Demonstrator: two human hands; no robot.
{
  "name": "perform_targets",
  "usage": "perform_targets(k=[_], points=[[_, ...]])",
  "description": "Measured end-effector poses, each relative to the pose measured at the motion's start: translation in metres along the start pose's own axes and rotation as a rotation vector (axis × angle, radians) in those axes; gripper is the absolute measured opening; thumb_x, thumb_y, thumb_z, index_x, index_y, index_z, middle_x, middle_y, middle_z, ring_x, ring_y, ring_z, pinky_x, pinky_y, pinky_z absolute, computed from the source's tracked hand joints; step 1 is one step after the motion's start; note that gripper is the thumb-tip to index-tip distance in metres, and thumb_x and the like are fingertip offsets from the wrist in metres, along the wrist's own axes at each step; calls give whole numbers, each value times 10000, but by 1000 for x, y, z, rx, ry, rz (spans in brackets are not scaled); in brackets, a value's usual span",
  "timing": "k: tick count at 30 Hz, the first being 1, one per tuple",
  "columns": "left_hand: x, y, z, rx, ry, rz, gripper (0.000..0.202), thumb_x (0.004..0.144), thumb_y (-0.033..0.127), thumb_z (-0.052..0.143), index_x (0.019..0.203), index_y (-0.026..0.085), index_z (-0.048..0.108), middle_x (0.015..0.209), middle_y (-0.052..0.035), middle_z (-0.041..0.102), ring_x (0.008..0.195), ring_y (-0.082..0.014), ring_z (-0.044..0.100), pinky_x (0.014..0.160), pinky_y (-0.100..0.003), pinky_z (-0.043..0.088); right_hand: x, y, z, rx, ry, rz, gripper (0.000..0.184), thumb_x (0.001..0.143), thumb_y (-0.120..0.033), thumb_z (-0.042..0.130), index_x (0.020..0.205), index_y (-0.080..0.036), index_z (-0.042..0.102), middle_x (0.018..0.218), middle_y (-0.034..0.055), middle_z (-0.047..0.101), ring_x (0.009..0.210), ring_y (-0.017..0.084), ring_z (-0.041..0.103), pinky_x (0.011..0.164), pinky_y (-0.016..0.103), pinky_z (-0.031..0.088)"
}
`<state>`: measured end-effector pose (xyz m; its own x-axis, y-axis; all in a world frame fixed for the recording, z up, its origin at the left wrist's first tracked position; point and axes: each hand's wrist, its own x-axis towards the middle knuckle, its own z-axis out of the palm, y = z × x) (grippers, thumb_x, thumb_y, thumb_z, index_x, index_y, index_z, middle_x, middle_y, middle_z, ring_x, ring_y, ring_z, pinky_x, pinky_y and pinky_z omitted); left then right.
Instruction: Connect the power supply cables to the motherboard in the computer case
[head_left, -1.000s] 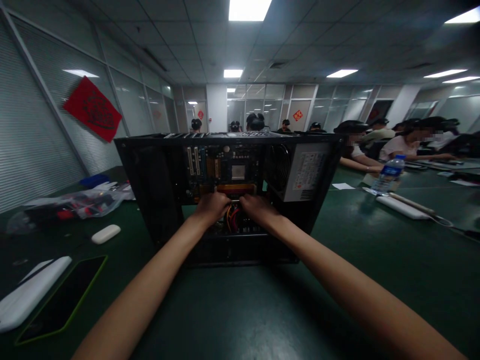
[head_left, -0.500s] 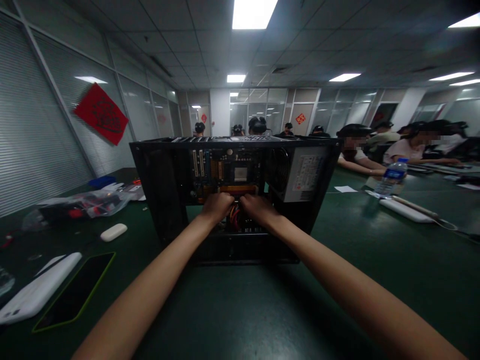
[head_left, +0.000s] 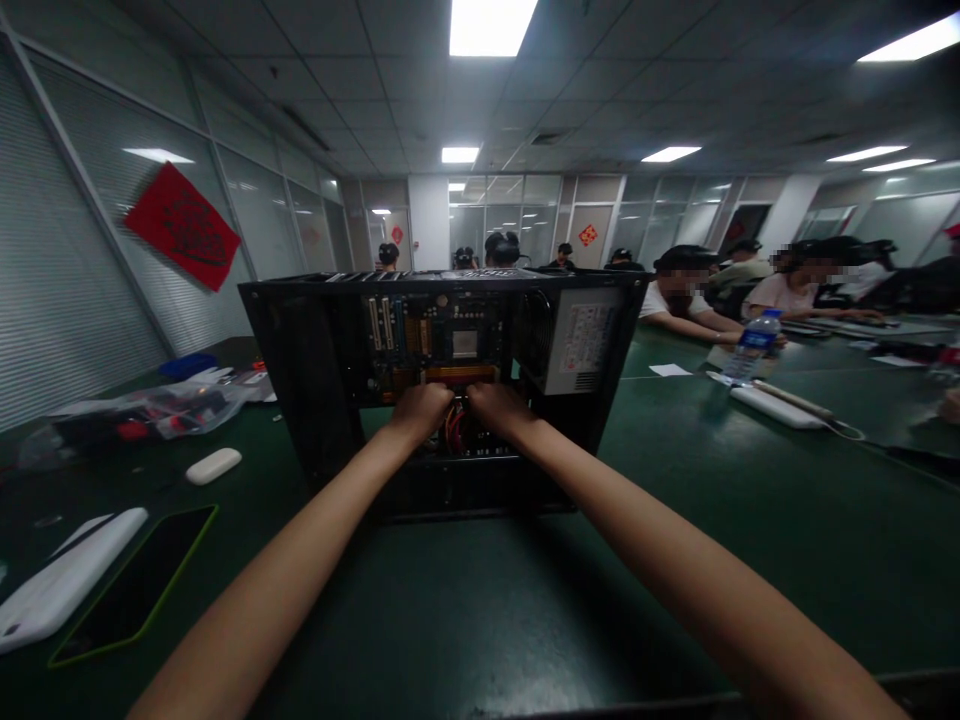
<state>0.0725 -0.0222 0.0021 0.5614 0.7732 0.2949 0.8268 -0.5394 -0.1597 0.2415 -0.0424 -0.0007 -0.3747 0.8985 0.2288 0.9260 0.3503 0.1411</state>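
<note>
An open black computer case [head_left: 300, 380] stands on the green table [head_left: 465, 620] with its inside facing me. Both my arms reach into it. My left hand [head_left: 420, 408] and my right hand [head_left: 499, 405] are closed side by side at the lower edge of the motherboard [head_left: 442, 340], just above a bundle of red and yellow cables [head_left: 454, 430]. Their fingers curl inward and hide what they grip. The grey power supply [head_left: 581, 340] sits in the case to the right of my hands.
On the left lie a dark phone [head_left: 135, 590], a white power bank [head_left: 64, 590], a small white oval object [head_left: 214, 466] and a plastic bag of parts [head_left: 157, 405]. A water bottle [head_left: 750, 345] and a white bar [head_left: 776, 408] are at right. Several people sit behind.
My hands stay closed at the same spot in the case. The view has shifted slightly, so the case sits a little further left in the picture.
</note>
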Motion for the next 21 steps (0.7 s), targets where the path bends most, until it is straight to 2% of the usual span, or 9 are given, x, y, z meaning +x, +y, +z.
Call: perform_targets(k=[7,15,21], points=[[-1,-6,6,-173,25,-5,280,933,240,541,1071,254,784,1019,-85,774,977,-213,714,832,-283,521,4,6,6,70,-1,56,301,1024,-159,378,1208,-116,612,1183,195,698,1091,250,692,872,322,517],[1,-5,5,-237,33,-59,279,971,283,535,1061,227,793,1042,-102,783,989,-213,715,843,-283,511,-2,4,-1,153,1,98,271,1000,-177,461,1219,-132,613,1182,165,706,1113,231,681,869,285,491],[0,-3,4,-242,32,-50,282,961,262,528,1031,229,799,999,-101,787,969,-221,724,822,-284,515,-11,3,0,185,12,142,277,985,-185,476,1163,-131,681,1168,164,719,1101,236,684,874,288,488]])
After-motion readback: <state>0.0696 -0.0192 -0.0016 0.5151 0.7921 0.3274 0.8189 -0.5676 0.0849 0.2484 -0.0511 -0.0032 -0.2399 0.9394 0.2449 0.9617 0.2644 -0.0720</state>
